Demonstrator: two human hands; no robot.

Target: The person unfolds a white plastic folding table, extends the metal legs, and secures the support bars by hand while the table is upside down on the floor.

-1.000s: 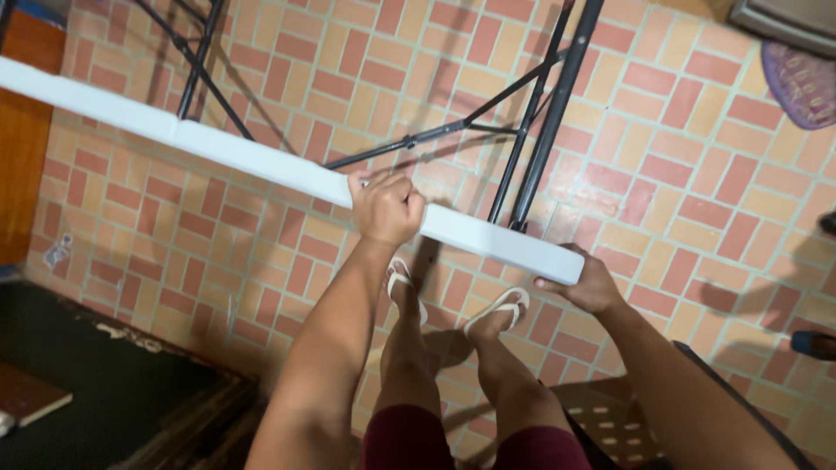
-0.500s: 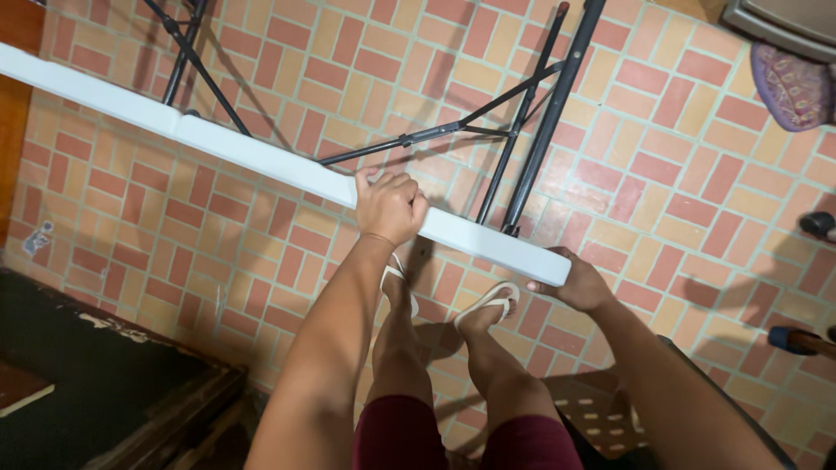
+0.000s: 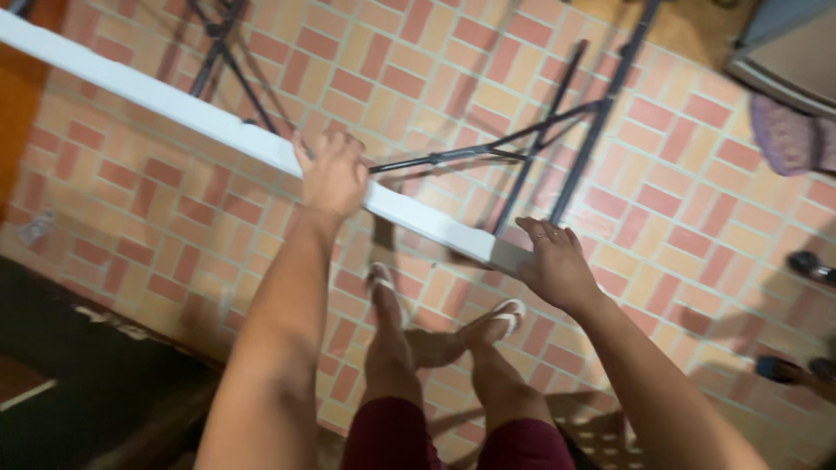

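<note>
While both arms reach forward and down, the left hand (image 3: 333, 174) sits on top of the long white edge of a folding table (image 3: 200, 122) that stands on its side, fingers curled over the far face and thumb on the near one, so it is clamped across the slab's thickness. That grip suits steadying a panel balanced on edge: the hold from above keeps it from tipping either way. The right hand (image 3: 554, 264) is at the table's near end corner, palm pressed against the end face with fingers together and laid over the top; whether they wrap fully round the corner is hard to say, since the frame is blurred there. Beyond the left fingers, the black metal legs (image 3: 540, 144) of the table splay out from its underside, partly unfolded, with a cross-brace running toward the knuckles. Under both hands lies the floor (image 3: 697, 200) of red and tan brick-pattern tile. Below the wrists, closer to the body, two feet in pale sandals (image 3: 509, 313) stand just behind the table's edge. Far to the right of the right fingers a purple mat (image 3: 788, 135) lies by a grey step, and dark shoes (image 3: 810, 265) rest on the tile.
</note>
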